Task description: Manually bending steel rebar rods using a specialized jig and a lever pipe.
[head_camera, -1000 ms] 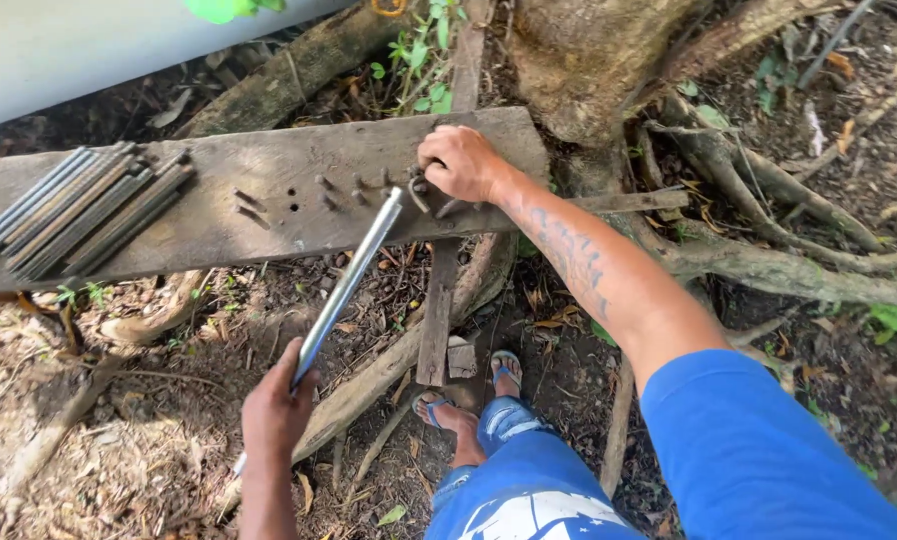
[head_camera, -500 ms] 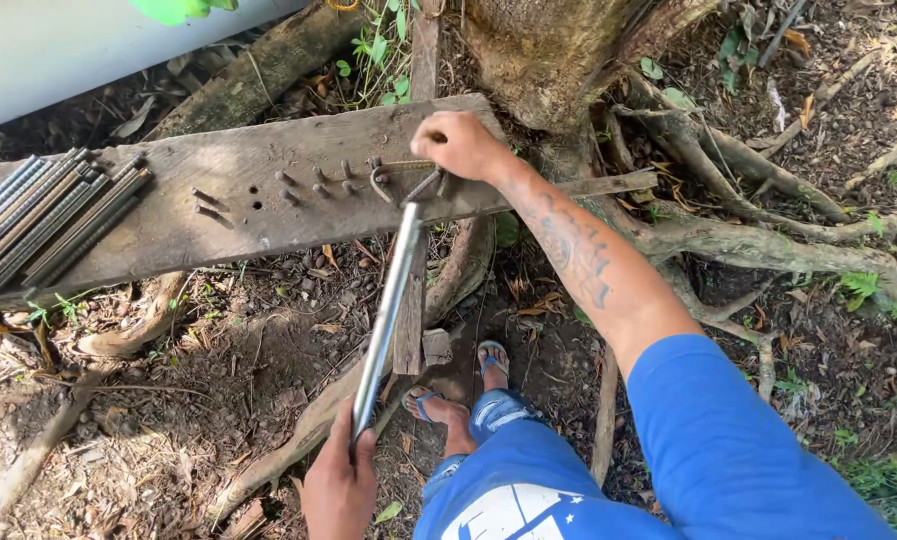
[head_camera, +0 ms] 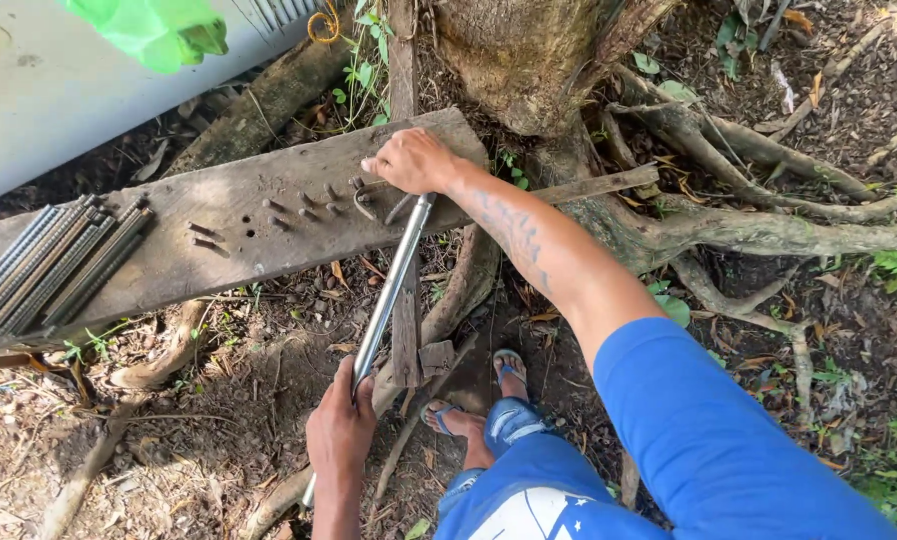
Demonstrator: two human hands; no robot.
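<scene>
Head view: my left hand [head_camera: 341, 432] clamps the steel pipe's [head_camera: 389, 290] near end. Its long axis runs up to the bench [head_camera: 219, 225], where my right hand's [head_camera: 414, 160] fingers press a bent wire [head_camera: 367, 190].

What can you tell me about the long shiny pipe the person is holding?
The pipe is long, thin, round and looks like silvery metal. It slants from the grey wooden plank down toward the person. Its top end rests on the plank among short nails, where the right hand presses beside it on a bent bit of wire. The left hand grips its lower part. A little of the pipe seems to stick out below that hand. Under it lie dirt and roots.
</scene>
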